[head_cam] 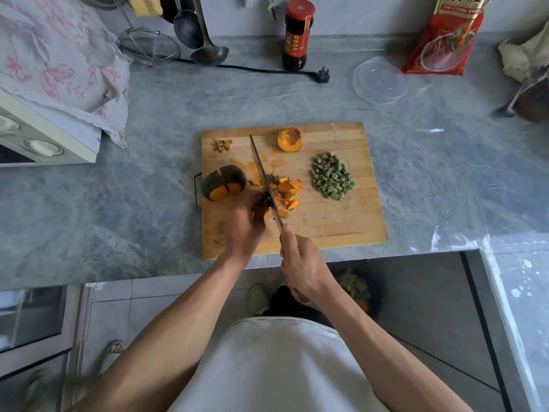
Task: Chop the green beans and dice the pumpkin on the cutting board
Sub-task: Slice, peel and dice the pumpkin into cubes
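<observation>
Along the back wall I saw one dark sauce bottle (298, 34) with a red cap and a red-and-yellow label; only a row of "0000" was legible on it. One red packet (444, 37) leaned at the far right, printed with Chinese characters and a line starting "THE LYCHEE", the rest too small for me to read. One clear plastic lid (379, 80) lay flat near that packet, and one black plug (322, 75) lay just right of the bottle's base. On the grey counter (154, 120) sat one wooden cutting board (341, 215). On it I counted one heap of chopped green beans (332, 177) at the right, one pile of diced pumpkin (286, 193) at the middle, one large sliced pumpkin chunk (223, 182) at the left edge, one small pumpkin wedge (290, 140) at the far edge, and one small clump of seeds (222, 145). My right hand (301, 264) was wrapped around the handle of one knife (264, 176), blade down against the dice. My left hand (245, 226) was blurred, fingers curled beside the blade at the dice; whether they pinched a piece I could not tell.
</observation>
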{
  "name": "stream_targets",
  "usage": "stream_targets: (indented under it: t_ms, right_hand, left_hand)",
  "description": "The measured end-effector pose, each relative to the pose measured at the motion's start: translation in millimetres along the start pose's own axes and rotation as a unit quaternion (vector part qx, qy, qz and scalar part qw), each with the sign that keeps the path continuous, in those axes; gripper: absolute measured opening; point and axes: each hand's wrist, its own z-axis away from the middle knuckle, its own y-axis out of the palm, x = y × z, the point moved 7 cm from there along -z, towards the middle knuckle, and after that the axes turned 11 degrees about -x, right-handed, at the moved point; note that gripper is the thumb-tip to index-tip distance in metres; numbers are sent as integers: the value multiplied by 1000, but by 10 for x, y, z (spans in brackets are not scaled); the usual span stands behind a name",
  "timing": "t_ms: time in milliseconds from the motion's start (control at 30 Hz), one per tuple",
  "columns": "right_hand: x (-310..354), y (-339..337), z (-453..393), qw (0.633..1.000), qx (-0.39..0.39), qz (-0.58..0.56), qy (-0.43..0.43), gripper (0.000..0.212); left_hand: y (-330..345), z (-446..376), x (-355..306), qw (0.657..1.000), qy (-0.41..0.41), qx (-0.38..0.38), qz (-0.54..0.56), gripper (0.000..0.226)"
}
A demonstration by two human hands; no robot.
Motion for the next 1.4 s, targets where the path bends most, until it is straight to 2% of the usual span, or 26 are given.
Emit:
stream_targets:
  t_ms: [733, 1000, 1167, 1300, 1400]
  right_hand:
    - [26, 64, -171, 1000, 25, -9, 15, 64]
    - [51, -42, -182, 994, 23, -76, 80, 63]
    - [194, -82, -274, 993, 37, -71, 84, 63]
    - [275, -203, -245, 991, 53, -97, 80, 60]
    - [325, -370, -221, 987, 64, -122, 88, 60]
  left_hand:
    - [-32, 34, -67, 1000, 14, 6, -17, 23]
    - [-53, 59, -140, 997, 0, -14, -79, 18]
    - [-13, -36, -201, 998, -5, 6, -55, 21]
    - [-31, -84, -137, 995, -4, 10, -98, 23]
    - [-73, -108, -51, 994, -40, 4, -101, 23]
